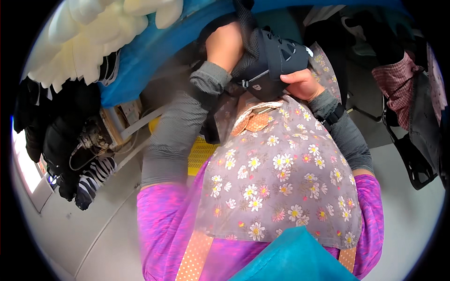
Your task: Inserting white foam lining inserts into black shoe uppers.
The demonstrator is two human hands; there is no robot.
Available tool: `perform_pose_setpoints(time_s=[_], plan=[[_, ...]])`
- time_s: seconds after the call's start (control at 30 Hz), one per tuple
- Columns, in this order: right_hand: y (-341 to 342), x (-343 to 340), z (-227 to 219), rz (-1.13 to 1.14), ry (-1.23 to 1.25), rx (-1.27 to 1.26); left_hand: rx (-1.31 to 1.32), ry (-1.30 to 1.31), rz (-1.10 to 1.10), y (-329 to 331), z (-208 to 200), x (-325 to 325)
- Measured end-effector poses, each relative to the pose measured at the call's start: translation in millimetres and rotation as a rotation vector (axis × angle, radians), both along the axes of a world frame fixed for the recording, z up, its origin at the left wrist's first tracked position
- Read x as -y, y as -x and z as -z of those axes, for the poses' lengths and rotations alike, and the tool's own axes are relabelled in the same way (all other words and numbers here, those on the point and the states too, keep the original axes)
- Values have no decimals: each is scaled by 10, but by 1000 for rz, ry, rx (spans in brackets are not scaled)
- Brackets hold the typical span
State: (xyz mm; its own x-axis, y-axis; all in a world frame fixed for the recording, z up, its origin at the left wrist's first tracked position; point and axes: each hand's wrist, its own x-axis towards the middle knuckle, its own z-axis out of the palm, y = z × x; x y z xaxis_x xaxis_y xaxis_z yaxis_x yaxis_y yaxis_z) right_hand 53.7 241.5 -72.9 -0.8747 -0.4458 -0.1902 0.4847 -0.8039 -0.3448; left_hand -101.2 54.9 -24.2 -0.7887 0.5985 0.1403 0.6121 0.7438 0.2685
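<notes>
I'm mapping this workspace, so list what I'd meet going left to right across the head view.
Zebra-striped cloth → left hand → right hand (both hands on the black padded item) → black wristband → pink checked cloth.

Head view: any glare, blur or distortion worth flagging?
Head view: black fisheye vignette swallows the corners; the bright white patch at the left rim is blown out; haze veils part of the striped dark-grey left sleeve; the padded black fabric item loses shadow detail.
</notes>
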Motion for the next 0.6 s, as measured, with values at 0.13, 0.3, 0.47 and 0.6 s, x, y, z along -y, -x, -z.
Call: perform_pose_setpoints(time_s=[0.13, 0.3, 0.47, 0.6], plan=[[-10, 24, -38, -12, -84, 89, 54, -16, 65, 60, 151, -5], [-13, 66, -64, -38, -65, 53, 71, -36, 11, 56, 250, -5], [87, 76, 30, -26, 19, 60, 71, -7, -125, -6, -54, -86], [224, 78, 118, -27, 94, -17, 44, -1, -242, -30, -188, -107]])
